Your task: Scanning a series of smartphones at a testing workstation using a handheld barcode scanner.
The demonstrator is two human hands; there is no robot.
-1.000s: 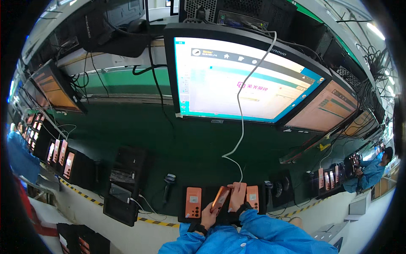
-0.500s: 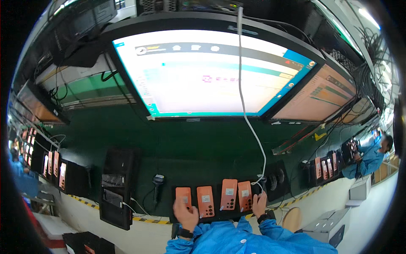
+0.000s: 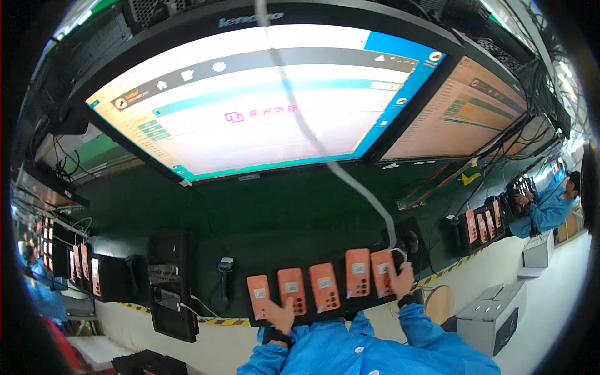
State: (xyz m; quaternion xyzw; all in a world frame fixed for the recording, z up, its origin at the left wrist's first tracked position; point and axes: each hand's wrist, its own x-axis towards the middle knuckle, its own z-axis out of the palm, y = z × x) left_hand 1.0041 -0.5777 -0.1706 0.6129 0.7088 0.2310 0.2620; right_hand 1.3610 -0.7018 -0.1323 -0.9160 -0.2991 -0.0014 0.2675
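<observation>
Several coral-orange phones lie side by side, backs up, on a black tray in front of me. Each has a white label and dark camera rings. My left hand is at the lower right corner of the leftmost phone; its thumb is apart from the fingers and reaches the lower edge of the second phone. At the row's other end my right hand, fingers apart, touches the right edge of the rightmost phone. Just above those fingertips hangs the looped end of a white cable.
A large lit monitor stands behind the green bench top, with a second screen to its right. A handheld scanner and black box are on the left. Grey cartons stand right; a co-worker sits beyond.
My view has shifted, so the monitor looks larger and farther left. My left hand has moved off the leftmost phone's middle to its lower corner. One more phone shows in the row.
</observation>
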